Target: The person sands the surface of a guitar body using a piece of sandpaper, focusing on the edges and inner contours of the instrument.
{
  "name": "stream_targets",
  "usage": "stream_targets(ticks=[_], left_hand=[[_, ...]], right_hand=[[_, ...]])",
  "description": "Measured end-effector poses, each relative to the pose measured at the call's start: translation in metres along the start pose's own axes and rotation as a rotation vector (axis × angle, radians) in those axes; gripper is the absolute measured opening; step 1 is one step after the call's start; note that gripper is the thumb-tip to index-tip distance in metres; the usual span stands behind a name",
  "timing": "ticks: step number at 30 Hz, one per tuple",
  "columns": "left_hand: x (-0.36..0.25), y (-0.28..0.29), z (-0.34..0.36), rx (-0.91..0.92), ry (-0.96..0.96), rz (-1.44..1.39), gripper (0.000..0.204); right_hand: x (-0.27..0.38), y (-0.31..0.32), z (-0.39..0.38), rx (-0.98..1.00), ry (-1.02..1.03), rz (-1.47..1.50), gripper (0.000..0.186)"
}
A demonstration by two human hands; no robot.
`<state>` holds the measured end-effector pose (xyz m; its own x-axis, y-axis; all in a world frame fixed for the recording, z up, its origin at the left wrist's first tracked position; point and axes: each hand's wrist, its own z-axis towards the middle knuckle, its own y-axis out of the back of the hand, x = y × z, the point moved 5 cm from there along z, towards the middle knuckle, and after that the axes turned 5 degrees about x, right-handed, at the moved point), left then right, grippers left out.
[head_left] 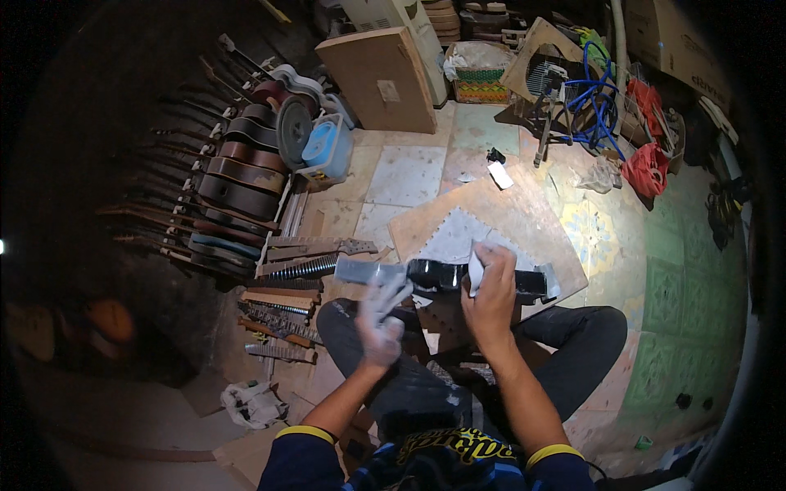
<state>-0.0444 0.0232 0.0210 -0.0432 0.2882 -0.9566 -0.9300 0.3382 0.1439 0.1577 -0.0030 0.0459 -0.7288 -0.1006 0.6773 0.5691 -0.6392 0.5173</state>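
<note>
A glossy black elongated piece (438,277), resembling a guitar neck, lies crosswise over my lap and a pale mat (449,231) on a wooden board (565,262). Its left part (356,268) looks grey and is blurred. My left hand (381,319), white with dust, is at that grey part, its fingers smeared by motion, so its grip is unclear. My right hand (490,296) holds a folded white sheet (476,266) against the black piece, right of its middle.
Guitar necks (278,299) lie at my left, below a rack of guitar bodies (239,184). A plastic bin (323,151), cardboard panel (377,78) and woven basket (481,86) stand behind. Blue hose (591,94) and red bags (644,170) are at back right.
</note>
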Motion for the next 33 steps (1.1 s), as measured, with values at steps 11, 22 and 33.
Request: stream_targets(ticks=[11, 22, 33], left_hand=[[0.0, 0.07, 0.048, 0.08, -0.252, 0.557, 0.05], [-0.015, -0.045, 0.012, 0.161, -0.3, -0.02, 0.037], [-0.012, -0.071, 0.052, -0.048, -0.442, -0.266, 0.03]], right_hand=[[-0.03, 0.018, 0.015, 0.024, 0.054, 0.144, 0.054], [-0.082, 0.09, 0.034, -0.063, -0.295, 0.306, 0.041], [-0.101, 0.112, -0.078, 0.091, -0.696, 0.565, 0.039]])
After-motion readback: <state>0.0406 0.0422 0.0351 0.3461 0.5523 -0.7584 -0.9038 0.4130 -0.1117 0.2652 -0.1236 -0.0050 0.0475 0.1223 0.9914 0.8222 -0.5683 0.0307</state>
